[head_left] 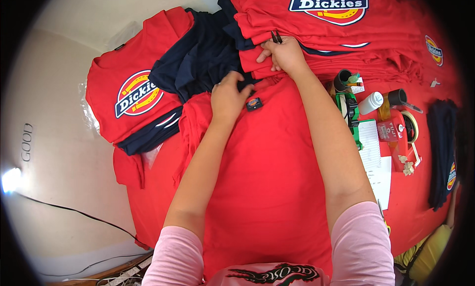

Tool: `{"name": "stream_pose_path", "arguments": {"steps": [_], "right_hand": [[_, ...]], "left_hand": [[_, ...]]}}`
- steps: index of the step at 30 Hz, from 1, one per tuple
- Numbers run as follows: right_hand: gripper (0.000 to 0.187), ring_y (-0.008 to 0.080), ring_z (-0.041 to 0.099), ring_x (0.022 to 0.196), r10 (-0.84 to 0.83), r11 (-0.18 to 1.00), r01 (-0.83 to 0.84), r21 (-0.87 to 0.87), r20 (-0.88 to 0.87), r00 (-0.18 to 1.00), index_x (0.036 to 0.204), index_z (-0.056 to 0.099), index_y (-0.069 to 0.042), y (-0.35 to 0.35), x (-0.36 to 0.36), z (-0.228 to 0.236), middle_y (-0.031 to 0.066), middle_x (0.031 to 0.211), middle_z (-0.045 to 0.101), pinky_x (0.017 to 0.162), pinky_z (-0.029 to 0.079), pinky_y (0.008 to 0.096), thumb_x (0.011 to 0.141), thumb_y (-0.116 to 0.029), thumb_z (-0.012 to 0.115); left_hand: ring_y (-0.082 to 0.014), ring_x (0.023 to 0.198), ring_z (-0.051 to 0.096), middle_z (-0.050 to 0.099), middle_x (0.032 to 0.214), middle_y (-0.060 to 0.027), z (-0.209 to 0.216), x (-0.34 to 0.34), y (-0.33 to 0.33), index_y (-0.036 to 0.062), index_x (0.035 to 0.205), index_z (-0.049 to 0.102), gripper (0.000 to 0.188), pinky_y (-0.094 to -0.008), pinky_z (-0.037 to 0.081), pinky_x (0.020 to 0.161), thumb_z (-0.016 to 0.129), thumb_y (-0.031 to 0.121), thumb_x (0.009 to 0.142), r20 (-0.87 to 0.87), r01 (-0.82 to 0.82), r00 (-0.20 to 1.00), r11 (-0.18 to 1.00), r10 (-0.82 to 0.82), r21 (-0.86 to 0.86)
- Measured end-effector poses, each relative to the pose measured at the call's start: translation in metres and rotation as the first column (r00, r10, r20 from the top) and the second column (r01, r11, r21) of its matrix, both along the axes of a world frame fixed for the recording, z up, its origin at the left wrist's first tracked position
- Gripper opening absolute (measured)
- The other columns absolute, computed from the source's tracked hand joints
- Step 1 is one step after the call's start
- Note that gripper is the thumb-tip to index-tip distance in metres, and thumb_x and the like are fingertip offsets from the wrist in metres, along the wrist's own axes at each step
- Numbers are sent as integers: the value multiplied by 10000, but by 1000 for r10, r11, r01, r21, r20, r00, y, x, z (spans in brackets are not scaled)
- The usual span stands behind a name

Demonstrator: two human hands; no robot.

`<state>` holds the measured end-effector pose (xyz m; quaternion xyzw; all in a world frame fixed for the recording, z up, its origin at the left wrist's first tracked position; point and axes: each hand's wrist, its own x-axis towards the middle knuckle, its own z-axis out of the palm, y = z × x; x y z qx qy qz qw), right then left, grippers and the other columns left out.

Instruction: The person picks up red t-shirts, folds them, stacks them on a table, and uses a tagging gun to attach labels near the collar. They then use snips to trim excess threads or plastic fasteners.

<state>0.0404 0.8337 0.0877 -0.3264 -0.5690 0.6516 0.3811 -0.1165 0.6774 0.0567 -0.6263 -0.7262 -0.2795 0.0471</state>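
Note:
A red T-shirt point(267, 187) lies spread out in front of me, its dark neck label point(254, 104) facing up. My left hand point(229, 95) rests at its collar, fingers bent and thumb apart, beside a crumpled navy T-shirt point(198, 53). Farther right, my right hand point(285, 56) is over the edge of the stacked red T-shirts point(326, 31). Two dark prongs of what look like thread snips point(276, 37) stick out of its grip, while some of its fingers stretch toward the cloth. The rest of the tool is hidden in the hand.
Left of the navy cloth lies a red T-shirt with a printed badge point(138, 53). On the right stand a green tape dispenser point(352, 113), a white bottle point(371, 103), papers point(378, 182) and a tape roll point(410, 126). A folded navy garment point(441, 152) lies farther right; a person's yellow clothing point(430, 251) shows lower right.

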Motion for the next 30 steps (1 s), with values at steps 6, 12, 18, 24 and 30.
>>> {"name": "stream_pose_path", "arguments": {"steps": [6, 12, 18, 24, 30], "right_hand": [[203, 144, 515, 392, 10, 1000, -10, -16, -19, 1000, 1004, 751, 54, -4, -10, 1, 166, 810, 796, 391, 455, 305, 985, -120, 649], [200, 145, 515, 392, 31, 1000, -31, 3, -36, 999, 995, 754, 49, -9, -16, 0, 158, 790, 789, 400, 465, 311, 980, -119, 648], [196, 122, 488, 387, -32, 999, 33, 2, -58, 998, 888, 707, 43, -2, -2, -6, 200, 798, 771, 407, 460, 307, 978, -129, 679], [186, 118, 479, 383, -14, 999, 18, 34, -113, 994, 912, 714, 53, -5, -4, -9, 194, 784, 764, 401, 450, 302, 982, -113, 668], [181, 96, 489, 417, -28, 997, 36, 69, -120, 992, 992, 731, 49, -3, 3, -18, 160, 777, 764, 410, 419, 275, 997, -111, 645]], "left_hand": [[-369, 731, 701, 728, 869, -184, -18, -18, 21, 47, 998, 658, 123, -419, 536, 681, 725, 144, 963, -159, -52, 985, 992, 71, 116], [-85, 728, 582, 696, 897, -40, -11, -42, 15, 20, 1019, 638, 80, -253, 473, 696, 605, 66, 1076, 606, -274, 795, 910, 33, 311], [-125, 950, 658, 700, 1049, -58, 60, -23, -37, 19, 1149, 661, 131, -259, 522, 866, 590, 119, 1102, 405, -162, 911, 831, -82, 532], [-323, 1305, 565, 673, 1266, -213, 23, -164, -68, -72, 1208, 673, 279, -405, 454, 1094, 501, 88, 1057, 866, -693, 480, 665, 139, 277], [-475, 1627, 143, 161, 1787, -161, 8, -81, -7, 249, 1554, 557, 616, -721, 135, 1247, 587, 223, 939, -275, -88, 956, 994, 101, 59]]}}
